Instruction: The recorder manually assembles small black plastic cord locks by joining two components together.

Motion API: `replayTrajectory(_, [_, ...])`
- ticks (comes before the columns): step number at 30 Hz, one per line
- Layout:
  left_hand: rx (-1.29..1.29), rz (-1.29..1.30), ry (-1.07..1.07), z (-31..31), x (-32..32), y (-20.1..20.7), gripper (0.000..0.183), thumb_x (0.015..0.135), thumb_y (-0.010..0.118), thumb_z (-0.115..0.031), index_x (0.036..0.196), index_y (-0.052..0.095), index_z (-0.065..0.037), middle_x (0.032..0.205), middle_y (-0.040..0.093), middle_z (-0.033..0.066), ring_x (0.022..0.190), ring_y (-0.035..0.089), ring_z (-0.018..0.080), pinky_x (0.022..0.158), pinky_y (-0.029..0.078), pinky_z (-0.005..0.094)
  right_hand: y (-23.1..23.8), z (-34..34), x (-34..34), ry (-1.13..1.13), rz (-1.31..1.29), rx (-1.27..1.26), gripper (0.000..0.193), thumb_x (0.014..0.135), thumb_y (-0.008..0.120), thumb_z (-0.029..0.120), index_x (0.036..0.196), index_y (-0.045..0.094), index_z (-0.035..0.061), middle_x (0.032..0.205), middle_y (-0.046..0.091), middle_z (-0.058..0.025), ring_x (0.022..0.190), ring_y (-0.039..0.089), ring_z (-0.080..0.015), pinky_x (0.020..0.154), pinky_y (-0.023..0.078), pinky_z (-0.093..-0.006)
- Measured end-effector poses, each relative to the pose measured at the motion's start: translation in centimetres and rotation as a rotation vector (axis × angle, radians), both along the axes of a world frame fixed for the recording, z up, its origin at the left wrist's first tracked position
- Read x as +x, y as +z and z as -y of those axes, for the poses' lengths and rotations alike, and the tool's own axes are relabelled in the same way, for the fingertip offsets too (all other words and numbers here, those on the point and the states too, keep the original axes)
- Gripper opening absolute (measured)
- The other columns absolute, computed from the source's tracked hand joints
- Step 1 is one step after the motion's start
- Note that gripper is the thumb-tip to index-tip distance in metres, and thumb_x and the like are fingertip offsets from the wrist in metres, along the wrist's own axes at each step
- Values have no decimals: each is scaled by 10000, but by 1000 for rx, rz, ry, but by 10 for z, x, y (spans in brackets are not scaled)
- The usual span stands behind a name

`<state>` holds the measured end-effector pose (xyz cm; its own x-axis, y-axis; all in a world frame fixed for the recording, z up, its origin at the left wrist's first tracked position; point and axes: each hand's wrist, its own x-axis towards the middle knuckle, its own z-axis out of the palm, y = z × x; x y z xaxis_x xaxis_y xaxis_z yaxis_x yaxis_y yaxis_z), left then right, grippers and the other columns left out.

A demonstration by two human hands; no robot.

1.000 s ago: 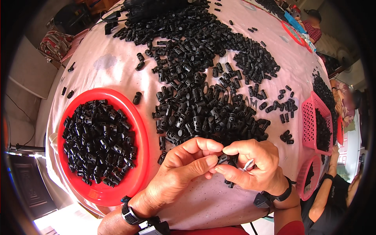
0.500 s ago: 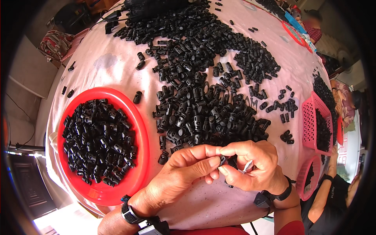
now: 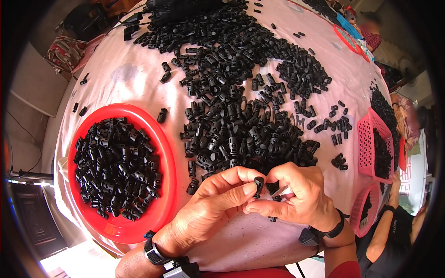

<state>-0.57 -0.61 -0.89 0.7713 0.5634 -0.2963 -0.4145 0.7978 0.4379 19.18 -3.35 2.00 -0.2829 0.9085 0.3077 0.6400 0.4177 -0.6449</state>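
Observation:
My left hand point(image 3: 215, 201) pinches a small black plastic cord lock point(image 3: 259, 183) between thumb and forefinger, its rounded end uppermost. Just to the right, my right hand point(image 3: 303, 192) has its thumb stretched toward the left fingers and its forefinger curled. A slim pale, shiny tool point(image 3: 282, 191) lies in its grip, pointing at the cord lock; its kind is unclear. Beyond both hands spreads a large heap of black cord locks point(image 3: 232, 129). A red round basin point(image 3: 169, 185) full of similar pieces stands left of my left forearm.
A pink cloth point(image 3: 222, 248) covers the table. Loose black pieces point(image 3: 340, 125) lie in small groups at the right. Along the right edge stand a pink perforated basket point(image 3: 366, 148) and a pink round basket point(image 3: 359, 211). Another person's arm point(image 3: 382, 227) shows beyond them.
My right fingertips have drawn apart from the cord lock, and the thumb and forefinger have spread. The cord lock now shows more fully in my left fingers. The basin and heap look unchanged.

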Motion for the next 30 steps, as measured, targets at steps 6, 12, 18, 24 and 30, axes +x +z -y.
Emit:
replayTrajectory(6, [-12, -4, -9, 0, 0, 1, 221, 991, 570, -173, 1168, 599, -45, 1009, 623, -1, 883, 555, 68, 842, 466, 235, -4, 2, -1, -50, -3, -22, 451, 686, 864, 412, 791, 603, 60, 626, 638, -57, 501, 639, -180, 447, 481, -288])
replayTrajectory(12, [-18, -33, -16, 0, 0, 2, 228, 990, 576, -187, 1167, 608, -48, 986, 616, -15, 854, 536, 60, 821, 458, 226, -6, 3, -2, -74, 4, -44, 462, 684, 857, 436, 755, 584, 70, 604, 618, -49, 491, 628, -187, 446, 479, -295])
replayTrajectory(18, [-17, -71, -22, 0, 1, 5, 229, 995, 569, -201, 1166, 609, -54, 959, 611, -26, 833, 519, 53, 800, 445, 215, -6, 3, -2, -73, 36, -51, 467, 688, 850, 449, 741, 571, 77, 602, 611, -45, 495, 630, -197, 450, 481, -303])
replayTrajectory(24, [-1, -76, -26, 0, 1, 7, 226, 999, 564, -209, 1163, 608, -61, 945, 605, -33, 822, 511, 46, 785, 437, 207, -6, 3, -3, -79, 48, -33, 467, 691, 849, 444, 741, 566, 76, 614, 617, -47, 507, 638, -198, 457, 490, -307])
replayTrajectory(30, [7, -89, -22, 1, 2, 4, 223, 1002, 560, -216, 1168, 605, -73, 939, 603, -34, 812, 514, 46, 775, 441, 216, -4, 3, -2, -67, 71, -36, 468, 692, 852, 435, 738, 561, 71, 619, 625, -53, 510, 643, -199, 459, 493, -305])
